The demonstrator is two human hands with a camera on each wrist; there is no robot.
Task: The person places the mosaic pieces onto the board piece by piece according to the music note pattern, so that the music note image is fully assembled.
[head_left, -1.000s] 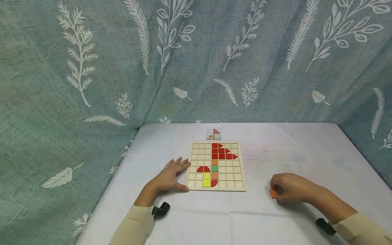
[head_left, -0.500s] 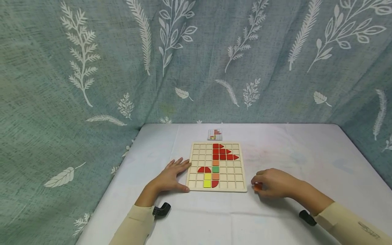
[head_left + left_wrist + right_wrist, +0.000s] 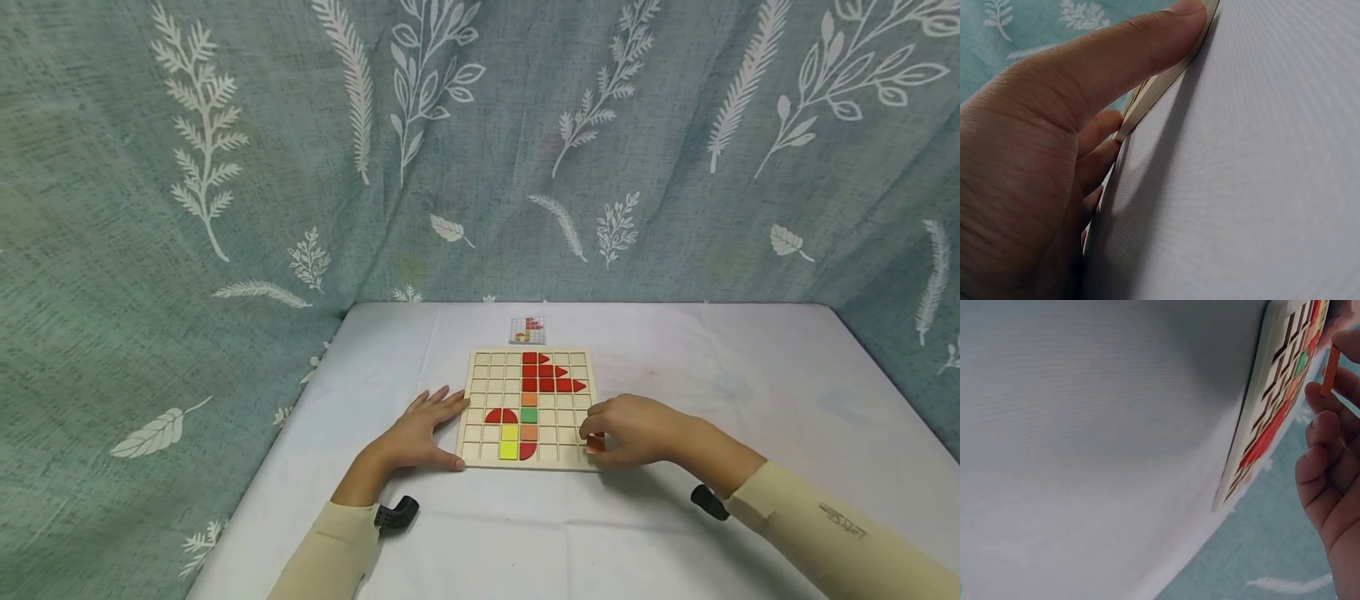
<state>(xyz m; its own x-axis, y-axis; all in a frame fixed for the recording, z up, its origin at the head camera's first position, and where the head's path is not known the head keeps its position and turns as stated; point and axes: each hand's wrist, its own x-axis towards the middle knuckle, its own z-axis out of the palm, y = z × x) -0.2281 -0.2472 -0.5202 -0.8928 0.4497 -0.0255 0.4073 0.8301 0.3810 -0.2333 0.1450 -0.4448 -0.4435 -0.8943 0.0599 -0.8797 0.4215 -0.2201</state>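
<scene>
A wooden grid board (image 3: 566, 454) lies on the table with red, yellow, green and orange tiles in several of its cells. My left hand (image 3: 415, 437) rests at the board's left side, fingers spread and fairly straight. In the left wrist view, the thumb (image 3: 1166, 47) touches the board's wooden edge. Between thumb and fingers, my right hand (image 3: 637, 429) pinches a thin orange square tile (image 3: 1332, 370) over the board's lower right edge. Its other fingers are loosely curled in the right wrist view.
A small pattern card (image 3: 528, 330) with a matching coloured grid lies just behind the board. The white tablecloth (image 3: 480, 542) covers the table, and a green leaf-print curtain (image 3: 480, 242) hangs behind and at the sides.
My right hand has moved left with the orange tile, from the bare cloth right of the board to its right edge. My left hand stays at the board's left side.
</scene>
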